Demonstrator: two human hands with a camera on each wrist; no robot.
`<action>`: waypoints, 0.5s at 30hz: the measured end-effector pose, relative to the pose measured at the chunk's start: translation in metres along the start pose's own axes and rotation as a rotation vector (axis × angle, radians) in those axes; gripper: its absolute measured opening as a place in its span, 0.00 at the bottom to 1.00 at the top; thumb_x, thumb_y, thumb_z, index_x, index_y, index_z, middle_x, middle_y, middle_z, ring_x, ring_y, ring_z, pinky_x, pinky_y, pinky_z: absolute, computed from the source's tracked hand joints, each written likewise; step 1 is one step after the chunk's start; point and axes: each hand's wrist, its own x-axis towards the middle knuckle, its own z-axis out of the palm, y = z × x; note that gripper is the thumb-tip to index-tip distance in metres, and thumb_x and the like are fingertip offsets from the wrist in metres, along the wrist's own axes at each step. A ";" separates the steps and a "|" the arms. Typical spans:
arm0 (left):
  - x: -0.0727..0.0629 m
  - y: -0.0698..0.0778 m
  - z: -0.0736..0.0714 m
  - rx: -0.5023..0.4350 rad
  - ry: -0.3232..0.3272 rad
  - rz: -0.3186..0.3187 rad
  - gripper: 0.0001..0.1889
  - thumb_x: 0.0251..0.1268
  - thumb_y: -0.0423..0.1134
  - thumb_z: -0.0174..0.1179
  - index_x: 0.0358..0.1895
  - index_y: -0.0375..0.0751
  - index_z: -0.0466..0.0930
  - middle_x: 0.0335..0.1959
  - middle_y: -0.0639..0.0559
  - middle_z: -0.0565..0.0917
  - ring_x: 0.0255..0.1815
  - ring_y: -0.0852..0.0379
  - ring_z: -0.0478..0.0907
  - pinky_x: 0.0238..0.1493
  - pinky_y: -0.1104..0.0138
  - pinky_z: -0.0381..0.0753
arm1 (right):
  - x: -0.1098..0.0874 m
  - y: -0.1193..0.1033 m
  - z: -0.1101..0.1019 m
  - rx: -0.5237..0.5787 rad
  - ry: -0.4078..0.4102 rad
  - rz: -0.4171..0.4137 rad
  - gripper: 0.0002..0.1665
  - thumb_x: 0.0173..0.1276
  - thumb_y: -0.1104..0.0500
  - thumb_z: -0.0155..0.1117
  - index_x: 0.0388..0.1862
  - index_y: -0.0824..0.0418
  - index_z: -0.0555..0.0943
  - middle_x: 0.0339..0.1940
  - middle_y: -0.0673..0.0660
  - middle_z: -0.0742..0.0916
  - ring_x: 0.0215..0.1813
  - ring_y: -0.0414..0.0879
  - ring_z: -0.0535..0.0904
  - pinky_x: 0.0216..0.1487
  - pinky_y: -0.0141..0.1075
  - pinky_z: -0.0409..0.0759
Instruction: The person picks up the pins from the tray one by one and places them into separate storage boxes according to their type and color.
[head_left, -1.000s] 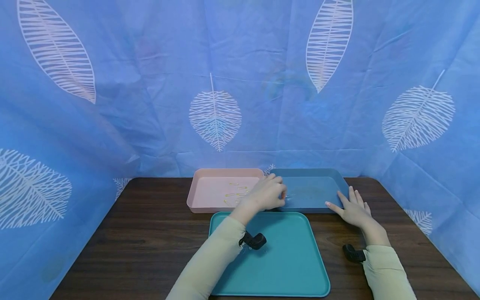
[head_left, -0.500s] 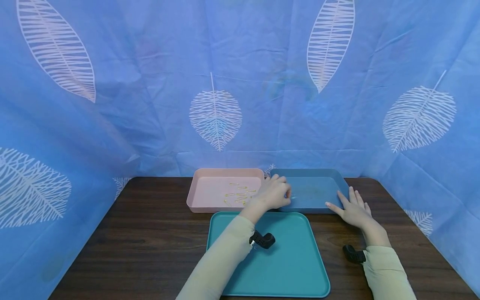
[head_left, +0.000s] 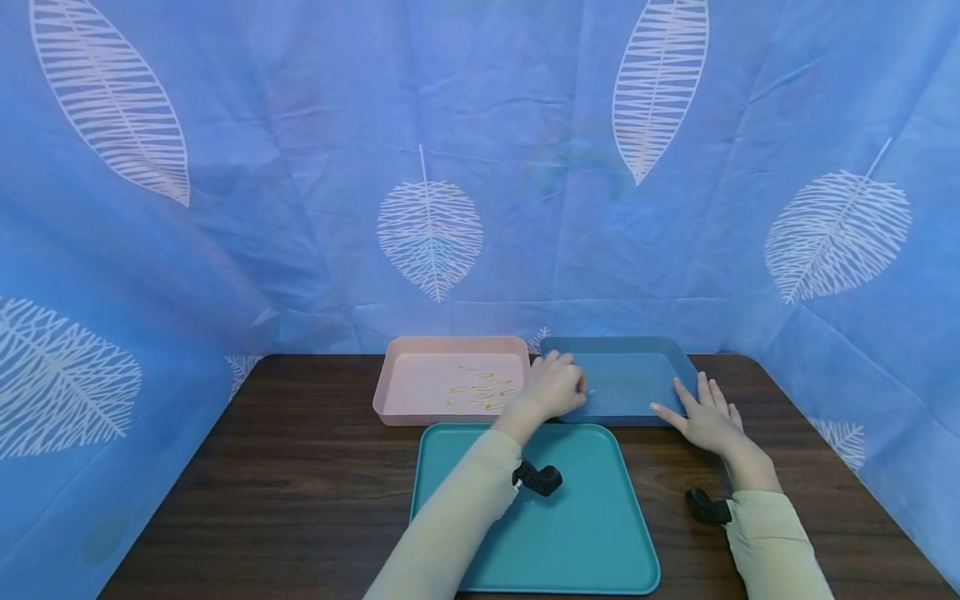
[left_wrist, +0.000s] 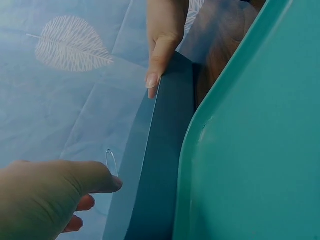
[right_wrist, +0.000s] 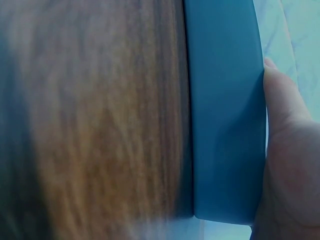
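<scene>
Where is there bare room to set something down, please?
Free: the table left of the teal tray, and that tray's right half. Crowded: the pink tray, strewn on its right with yellow safety pins, and the blue tray, with left hand and right hand at its ends.

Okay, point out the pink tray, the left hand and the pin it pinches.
Pink tray (head_left: 420, 385): head view, bare floor.
Left hand (head_left: 550, 388): head view, back of the hand.
Pin (left_wrist: 115, 162): left wrist view, wire side.
</scene>
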 end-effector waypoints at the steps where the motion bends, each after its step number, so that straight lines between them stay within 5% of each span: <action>1: 0.001 0.001 0.001 -0.001 0.002 -0.007 0.07 0.69 0.47 0.58 0.30 0.60 0.79 0.36 0.60 0.74 0.37 0.59 0.63 0.38 0.67 0.61 | 0.000 0.000 0.000 0.002 0.000 0.002 0.58 0.69 0.28 0.48 0.78 0.68 0.46 0.75 0.78 0.35 0.76 0.76 0.28 0.66 0.75 0.32; 15: 0.016 0.013 0.009 -0.005 -0.029 -0.075 0.09 0.69 0.48 0.58 0.27 0.61 0.79 0.38 0.62 0.77 0.40 0.60 0.66 0.47 0.64 0.69 | 0.001 0.002 0.002 -0.004 0.012 -0.002 0.58 0.69 0.28 0.47 0.77 0.70 0.48 0.75 0.79 0.37 0.76 0.76 0.29 0.66 0.76 0.33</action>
